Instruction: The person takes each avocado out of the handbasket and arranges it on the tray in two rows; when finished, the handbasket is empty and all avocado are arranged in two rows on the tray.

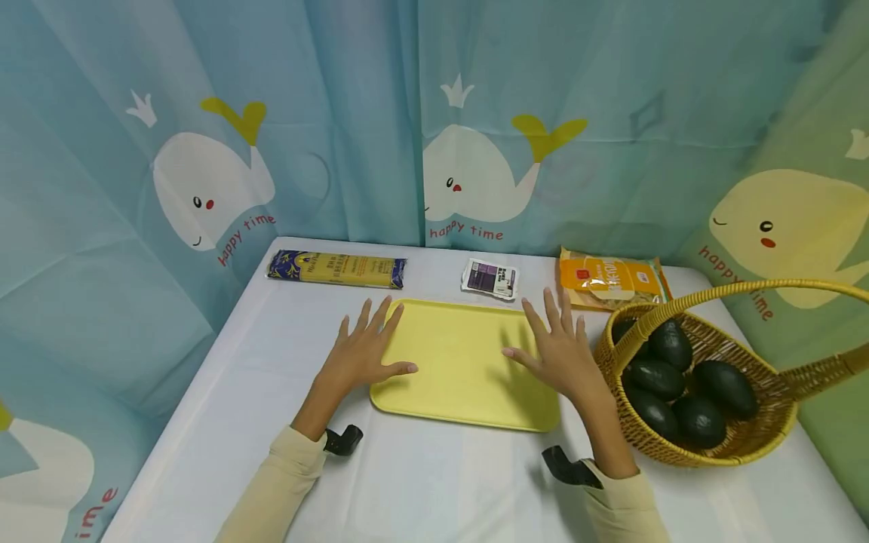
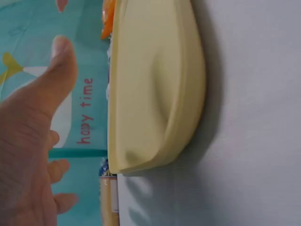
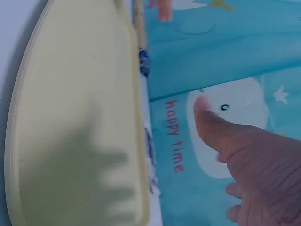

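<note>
A yellow tray (image 1: 462, 369) lies on the white-covered table (image 1: 237, 422), enclosed by whale-print curtains (image 1: 204, 181). Both hands, left (image 1: 363, 354) and right (image 1: 560, 354), hover spread-fingered over the tray's side edges, holding nothing. Right of the tray stands a wicker basket (image 1: 760, 437).

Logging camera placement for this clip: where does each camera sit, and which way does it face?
Head: worn on the head, looks forward and down at the table; shows both sleeves, left hand, right hand over the yellow tray, with the basket beside it.
Left wrist: on the left wrist, looks past the thumb and fingers toward the tray's edge.
Right wrist: on the right wrist, looks over the thumb at the tray and curtain.
All three share the tray.
</note>
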Demonstrator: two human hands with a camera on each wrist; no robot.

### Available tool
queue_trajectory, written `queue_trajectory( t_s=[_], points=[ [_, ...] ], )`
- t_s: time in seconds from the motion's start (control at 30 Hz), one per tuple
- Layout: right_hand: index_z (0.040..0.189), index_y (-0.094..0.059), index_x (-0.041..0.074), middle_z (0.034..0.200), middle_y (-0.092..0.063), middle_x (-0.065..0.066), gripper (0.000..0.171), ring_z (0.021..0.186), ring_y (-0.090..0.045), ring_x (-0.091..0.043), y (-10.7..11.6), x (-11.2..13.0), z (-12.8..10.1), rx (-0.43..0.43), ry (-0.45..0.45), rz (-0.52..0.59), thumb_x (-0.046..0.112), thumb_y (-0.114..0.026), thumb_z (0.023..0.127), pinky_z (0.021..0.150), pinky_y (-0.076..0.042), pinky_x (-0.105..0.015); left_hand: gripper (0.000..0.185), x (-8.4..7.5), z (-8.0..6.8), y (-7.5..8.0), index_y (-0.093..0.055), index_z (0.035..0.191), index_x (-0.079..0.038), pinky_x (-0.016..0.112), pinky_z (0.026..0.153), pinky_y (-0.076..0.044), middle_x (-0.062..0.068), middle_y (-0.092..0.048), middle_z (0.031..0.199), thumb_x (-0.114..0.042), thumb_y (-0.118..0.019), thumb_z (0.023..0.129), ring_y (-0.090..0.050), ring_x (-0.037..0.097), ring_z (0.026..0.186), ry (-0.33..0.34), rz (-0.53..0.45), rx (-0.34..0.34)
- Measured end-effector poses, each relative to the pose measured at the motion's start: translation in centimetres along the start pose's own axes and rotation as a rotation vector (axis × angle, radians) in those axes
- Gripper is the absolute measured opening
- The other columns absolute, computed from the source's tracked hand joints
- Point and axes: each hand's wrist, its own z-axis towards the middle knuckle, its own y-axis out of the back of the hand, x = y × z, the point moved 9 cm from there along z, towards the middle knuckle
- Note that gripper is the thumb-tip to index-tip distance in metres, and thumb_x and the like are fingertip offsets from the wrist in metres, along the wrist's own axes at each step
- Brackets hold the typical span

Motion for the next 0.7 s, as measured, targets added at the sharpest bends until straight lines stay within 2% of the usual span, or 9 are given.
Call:
queue_trajectory(
  t_s=[0.03,0.17,0.3,0.4,0.57,0.7],
  points=[
    [0.155,-0.027,0.010,0.163,0.003,-0.024,0.083,0.149,0.008,-0.046,0.3,0.2,-0.2,-0.006,0.016,0.034,0.053,-0.059,0.092,0.110,-0.010,-0.075,0.109,-0.1,-0.3,0.0,-0.008,0.159,-0.020,0.068,0.114,-0.019,0.006,-0.005,0.166,-0.081,-0.051,0.080,-0.011,0.037,0.151,-0.005,-0.017,0.002],
    [0.147,-0.042,0.005,0.160,-0.015,-0.027,0.068,0.143,-0.024,-0.052,1.3,0.8,-1.3,0.002,0.078,0.182,0.042,-0.063,0.094,0.109,-0.027,-0.069,0.118,-0.1,-1.4,-0.2,-0.014,0.158,-0.013,0.058,0.115,-0.030,0.008,-0.015,0.165,-0.080,-0.060,0.073,-0.027,0.031,0.148,-0.020,-0.100,0.001],
    [0.142,-0.048,0.004,0.149,-0.042,-0.023,0.058,0.133,-0.046,-0.044,2.3,1.2,-2.5,0.034,0.143,0.318,0.035,-0.063,0.095,0.104,-0.041,-0.060,0.124,0.2,-2.3,-1.2,-0.018,0.157,-0.009,0.054,0.109,-0.040,0.012,-0.021,0.163,-0.076,-0.070,0.067,-0.033,0.032,0.146,-0.023,-0.186,0.013],
    [0.138,-0.053,0.005,0.140,-0.055,-0.017,0.050,0.129,-0.052,-0.037,3.1,1.3,-3.8,0.068,0.178,0.426,0.029,-0.064,0.095,0.104,-0.044,-0.054,0.128,0.4,-2.6,-2.0,-0.019,0.157,-0.008,0.054,0.103,-0.045,0.017,-0.023,0.161,-0.074,-0.075,0.063,-0.035,0.035,0.143,-0.040,-0.213,0.010],
    [0.135,-0.055,0.014,0.135,-0.060,-0.007,0.039,0.123,-0.059,-0.022,3.9,0.4,-6.1,0.189,0.197,0.619,0.021,-0.062,0.097,0.098,-0.053,-0.037,0.133,0.6,-2.9,-2.5,-0.020,0.156,-0.006,0.053,0.099,-0.047,0.019,-0.026,0.157,-0.072,-0.079,0.057,-0.040,0.036,0.138,-0.080,-0.240,-0.036],
    [0.134,-0.054,0.009,0.131,-0.061,-0.007,0.037,0.118,-0.061,-0.008,4.9,-1.0,-7.7,0.227,0.220,0.734,0.008,-0.058,0.098,0.091,-0.054,-0.023,0.135,0.8,-2.9,-3.0,-0.018,0.156,-0.005,0.054,0.105,-0.042,0.019,-0.025,0.157,-0.071,-0.081,0.056,-0.036,0.037,0.140,-0.097,-0.283,-0.031]
  ],
)
